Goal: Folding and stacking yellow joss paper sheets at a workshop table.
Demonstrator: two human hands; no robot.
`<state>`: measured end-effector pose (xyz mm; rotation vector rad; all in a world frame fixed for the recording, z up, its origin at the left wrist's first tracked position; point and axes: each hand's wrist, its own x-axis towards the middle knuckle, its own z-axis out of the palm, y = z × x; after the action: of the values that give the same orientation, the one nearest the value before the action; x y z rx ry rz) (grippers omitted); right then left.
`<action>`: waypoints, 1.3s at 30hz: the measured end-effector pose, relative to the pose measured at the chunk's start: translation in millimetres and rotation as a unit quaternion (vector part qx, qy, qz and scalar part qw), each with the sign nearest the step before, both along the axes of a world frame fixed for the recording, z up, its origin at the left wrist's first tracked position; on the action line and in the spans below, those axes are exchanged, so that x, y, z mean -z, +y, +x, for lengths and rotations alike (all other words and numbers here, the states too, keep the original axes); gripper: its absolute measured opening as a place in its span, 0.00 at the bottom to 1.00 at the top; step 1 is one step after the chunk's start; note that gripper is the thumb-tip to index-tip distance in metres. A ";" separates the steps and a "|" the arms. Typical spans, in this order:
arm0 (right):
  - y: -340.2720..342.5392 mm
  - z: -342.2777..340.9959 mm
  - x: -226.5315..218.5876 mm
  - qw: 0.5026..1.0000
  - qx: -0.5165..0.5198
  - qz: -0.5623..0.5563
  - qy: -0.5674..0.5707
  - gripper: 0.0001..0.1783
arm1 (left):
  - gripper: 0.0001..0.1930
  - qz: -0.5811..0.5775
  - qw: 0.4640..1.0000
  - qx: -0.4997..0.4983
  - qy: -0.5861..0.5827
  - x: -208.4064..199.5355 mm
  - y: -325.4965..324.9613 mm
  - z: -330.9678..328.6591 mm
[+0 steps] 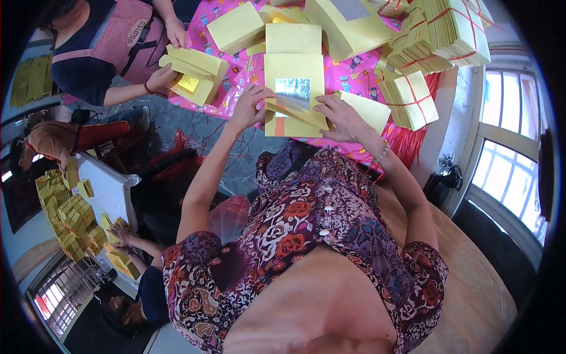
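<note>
In front of my body lies a stack of yellow paper sheets (295, 65), the top one bearing a shiny silver foil patch (293, 87). My left hand (250, 107) is closed on the left side of a yellow paper sheet (298, 113), thumb and fingers pinching its edge. At the other side, my right hand (344, 118) grips the same sheet near its right edge. Between the hands the near part of the sheet is lifted and curls over the foil. Beneath it, an orange-red patch (279, 126) shows on the paper at the front.
A pink patterned cloth (236, 76) covers the table. Bundles of yellow paper tied with red string (451, 32) stand at the far right, a smaller tied bundle (411, 100) nearer. At left, a co-worker's hands (162, 76) hold yellow paper (197, 76). Another person works at a white table (109, 183).
</note>
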<state>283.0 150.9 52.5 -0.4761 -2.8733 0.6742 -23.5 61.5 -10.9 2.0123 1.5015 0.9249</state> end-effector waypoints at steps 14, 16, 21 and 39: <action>-2.0 -29.4 8.1 0.927 0.333 -0.157 0.069 0.16 | 0.12 -0.108 0.974 -0.165 -0.115 -15.6 -2.6 20.4; -5.6 -32.7 7.9 0.918 0.355 -0.158 0.078 0.17 | 0.13 -0.133 0.951 -0.204 -0.188 -18.6 -3.3 26.8; -13.4 -33.5 10.2 0.890 0.414 -0.183 0.048 0.19 | 0.12 -0.172 0.938 -0.230 -0.194 -9.3 -14.9 35.6; -33.4 -31.8 15.2 0.869 0.456 -0.192 0.010 0.17 | 0.09 -0.252 0.894 -0.280 -0.241 4.1 -32.6 56.4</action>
<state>251.2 117.6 37.3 -1.6891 -2.0617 0.9976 33.0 28.9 -15.0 0.9041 1.8042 1.0105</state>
